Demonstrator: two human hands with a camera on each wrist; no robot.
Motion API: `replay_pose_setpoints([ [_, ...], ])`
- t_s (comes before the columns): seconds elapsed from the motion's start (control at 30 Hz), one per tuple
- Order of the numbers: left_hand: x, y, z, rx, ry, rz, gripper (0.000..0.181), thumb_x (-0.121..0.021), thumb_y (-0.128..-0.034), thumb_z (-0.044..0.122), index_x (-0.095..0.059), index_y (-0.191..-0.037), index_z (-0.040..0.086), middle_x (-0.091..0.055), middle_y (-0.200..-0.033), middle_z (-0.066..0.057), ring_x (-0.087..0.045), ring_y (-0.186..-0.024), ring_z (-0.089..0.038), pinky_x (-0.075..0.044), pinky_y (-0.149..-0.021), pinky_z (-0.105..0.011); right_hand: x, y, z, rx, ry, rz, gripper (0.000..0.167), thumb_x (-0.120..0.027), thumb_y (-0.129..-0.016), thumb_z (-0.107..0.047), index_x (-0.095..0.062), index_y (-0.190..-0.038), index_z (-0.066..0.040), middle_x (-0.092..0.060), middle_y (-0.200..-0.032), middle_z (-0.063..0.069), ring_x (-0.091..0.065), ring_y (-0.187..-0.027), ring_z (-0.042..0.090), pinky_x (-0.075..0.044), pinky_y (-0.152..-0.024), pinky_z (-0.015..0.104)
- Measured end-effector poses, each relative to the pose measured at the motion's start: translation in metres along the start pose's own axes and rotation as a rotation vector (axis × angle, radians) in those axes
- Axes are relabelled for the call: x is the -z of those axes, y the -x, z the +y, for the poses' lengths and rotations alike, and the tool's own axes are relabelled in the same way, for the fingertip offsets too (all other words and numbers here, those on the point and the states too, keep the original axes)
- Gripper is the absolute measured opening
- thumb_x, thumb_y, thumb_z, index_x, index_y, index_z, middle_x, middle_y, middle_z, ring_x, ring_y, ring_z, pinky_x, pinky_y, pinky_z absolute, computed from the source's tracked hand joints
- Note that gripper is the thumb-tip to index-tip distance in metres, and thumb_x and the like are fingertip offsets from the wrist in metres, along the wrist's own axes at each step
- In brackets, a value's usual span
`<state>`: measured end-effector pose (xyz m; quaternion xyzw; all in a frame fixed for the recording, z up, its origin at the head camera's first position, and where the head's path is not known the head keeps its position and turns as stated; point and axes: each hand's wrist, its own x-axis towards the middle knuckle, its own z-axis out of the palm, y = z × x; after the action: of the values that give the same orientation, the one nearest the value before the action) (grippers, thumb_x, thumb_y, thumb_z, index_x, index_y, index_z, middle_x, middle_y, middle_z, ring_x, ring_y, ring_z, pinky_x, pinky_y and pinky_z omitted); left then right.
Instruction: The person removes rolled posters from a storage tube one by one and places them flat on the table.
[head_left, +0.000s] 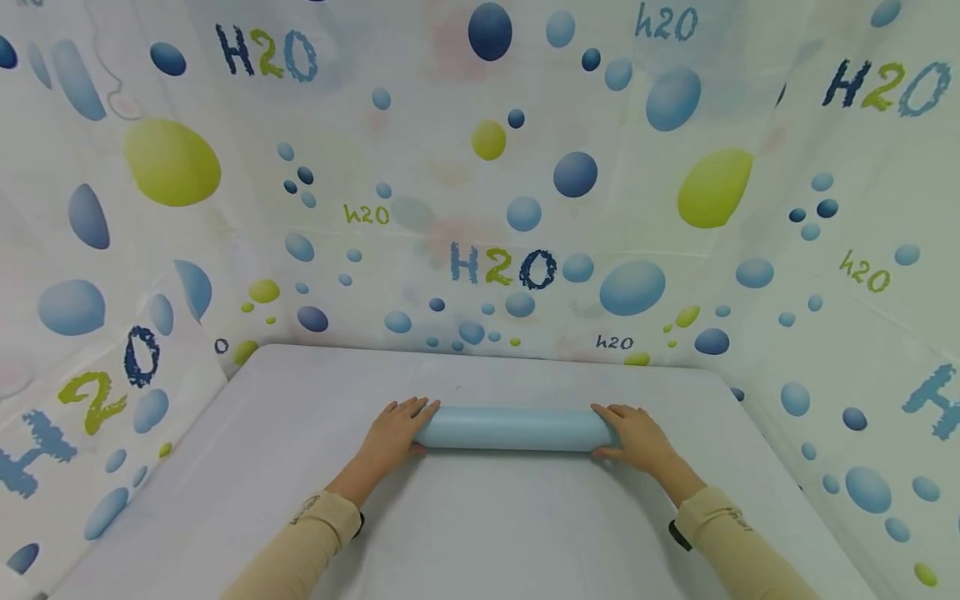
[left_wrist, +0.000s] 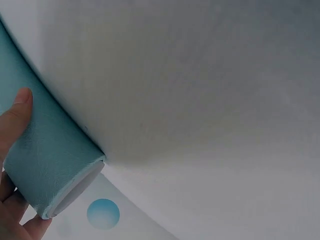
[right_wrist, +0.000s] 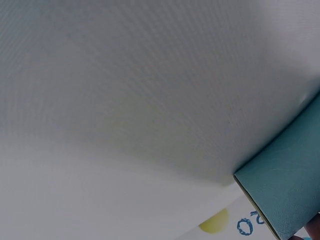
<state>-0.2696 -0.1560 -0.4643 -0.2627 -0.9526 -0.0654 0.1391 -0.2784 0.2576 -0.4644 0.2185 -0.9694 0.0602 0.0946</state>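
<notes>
A light blue rolled-up mat (head_left: 517, 428) lies crosswise on the white table, its surface finely grained like leather. My left hand (head_left: 392, 435) grips its left end, and my right hand (head_left: 639, 438) holds the right end, thumbs on the near side and fingers over the top. Seen from the left wrist, the thumb presses the mat (left_wrist: 55, 155) while fingertips reach round its far side near the pale, hollow end. The right wrist view shows the mat's other end (right_wrist: 285, 180), with only bits of fingers (right_wrist: 314, 229) at the lower corner; the rest of that hand is hidden.
The white-covered table (head_left: 487, 533) runs up to a patterned curtain (head_left: 420, 150) with blue and green drops and H2O lettering, which hangs behind and on both sides. Dark bands (head_left: 680, 535) show at both wrists, below beige sleeves.
</notes>
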Motion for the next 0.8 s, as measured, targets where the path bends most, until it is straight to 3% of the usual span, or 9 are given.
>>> replay_pose_setpoints([
  [0.27, 0.002, -0.001, 0.002, 0.018, -0.029, -0.017, 0.076, -0.080, -0.0650, 0.025, -0.048, -0.131, 0.009, -0.052, -0.126, -0.014, -0.047, -0.118, -0.031, -0.035, -0.097, -0.050, 0.004, 0.001, -0.003, 0.004, -0.009, 0.002, 0.073, -0.077, -0.069, -0.039, -0.051, -0.128, -0.005, -0.056, -0.115, 0.021, -0.052, -0.107, 0.037, -0.033, -0.092, 0.059],
  [0.8, 0.009, 0.002, 0.015, -0.015, -0.059, -0.034, 0.074, -0.081, -0.0649, 0.028, -0.050, -0.130, 0.009, -0.054, -0.123, -0.014, -0.051, -0.113, -0.031, -0.040, -0.093, -0.047, 0.010, 0.015, -0.001, 0.010, -0.017, 0.003, 0.071, -0.078, -0.067, -0.040, -0.054, -0.124, -0.004, -0.058, -0.111, 0.021, -0.054, -0.103, 0.038, -0.037, -0.089, 0.057],
])
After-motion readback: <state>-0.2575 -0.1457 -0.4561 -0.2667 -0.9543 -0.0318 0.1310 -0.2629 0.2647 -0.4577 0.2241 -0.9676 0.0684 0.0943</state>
